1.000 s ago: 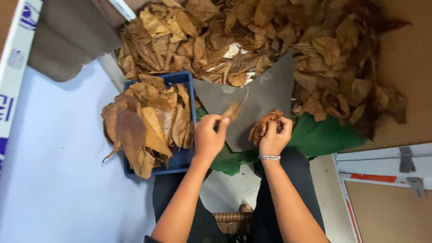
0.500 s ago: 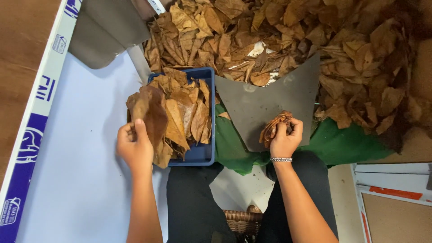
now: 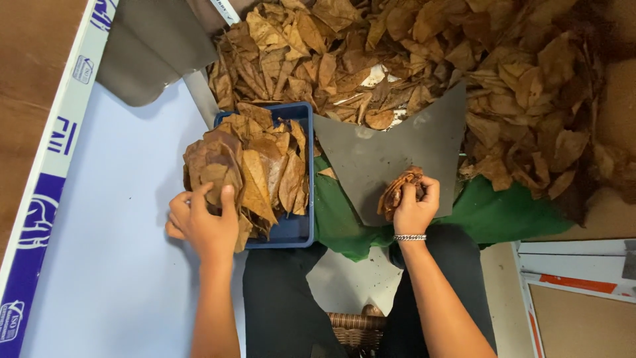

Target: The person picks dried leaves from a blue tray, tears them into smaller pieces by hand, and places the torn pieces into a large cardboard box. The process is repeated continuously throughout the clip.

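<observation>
1. Head view is looking straight down at both bare hands working over a lap, with a big heap of dry brown leaves (image 3: 424,73) spreading across the top.
2. I am seeing the left hand (image 3: 202,222) pressing on the stack of flattened leaves (image 3: 242,172) that is filling a blue tray (image 3: 295,229); the fingers are curling over the near left edge of the stack, the thumb is lying on top, so the hand is holding the stack down rather than lifting it.
3. The stack is overflowing the tray on its left side, hanging out over the pale blue sheet (image 3: 112,252) that is covering the surface there.
4. The right hand (image 3: 414,209) is closing around a crumpled bunch of brown leaves (image 3: 397,189), gripping it with fingers wrapped tight; a silver bracelet (image 3: 410,237) is sitting on that wrist.
5. That bunch is resting on a dark grey board (image 3: 387,149), which is lying on a green cloth (image 3: 490,212) just right of the tray.
6. The two hands are staying well apart, the tray's right wall lying between them.
7. A wicker basket (image 3: 358,328) is showing between the knees at the bottom edge.
</observation>
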